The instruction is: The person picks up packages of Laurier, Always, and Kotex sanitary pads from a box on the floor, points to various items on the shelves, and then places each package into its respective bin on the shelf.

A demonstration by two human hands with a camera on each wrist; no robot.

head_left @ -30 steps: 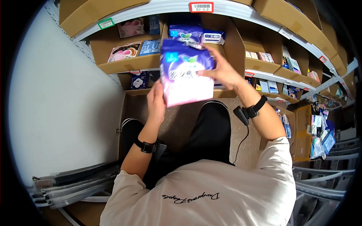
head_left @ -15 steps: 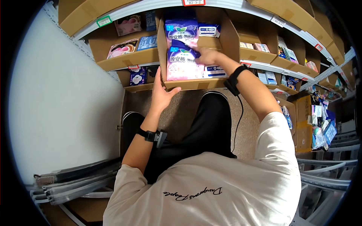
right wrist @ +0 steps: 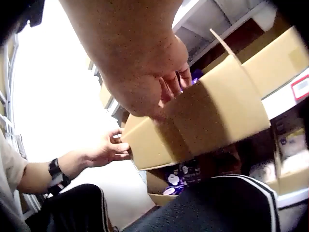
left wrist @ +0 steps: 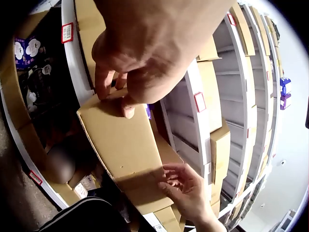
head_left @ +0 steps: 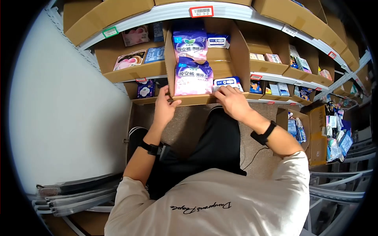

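Observation:
A cardboard bin (head_left: 197, 100) juts out from the shelf, its front wall toward the person. The left hand (head_left: 164, 108) grips its front left corner, thumb on the front face and fingers along the side. Over the front rim, toward the right end, the right hand (head_left: 235, 104) curls its fingers, with the thumb outside in the right wrist view. Inside stand two purple-and-pink sanitary pants packs, a front one (head_left: 193, 80) and a rear one (head_left: 190, 45). Beside them lie a white-and-blue pack (head_left: 227, 82), close to the right fingertips, and a similar pack (head_left: 217, 40) farther back.
Neighbouring bins hold pink and blue packs (head_left: 154, 55) on the left and small boxes (head_left: 273, 58) on the right. A shelf rail (head_left: 165, 15) with labels crosses above. A large carton (head_left: 318, 145) of mixed packs stands at right, and a white wall (head_left: 71, 106) at left.
The right hand set the purple-and-pink pack into the bin, let go, and moved back to the front rim. The left hand went from the pack to the bin's left corner.

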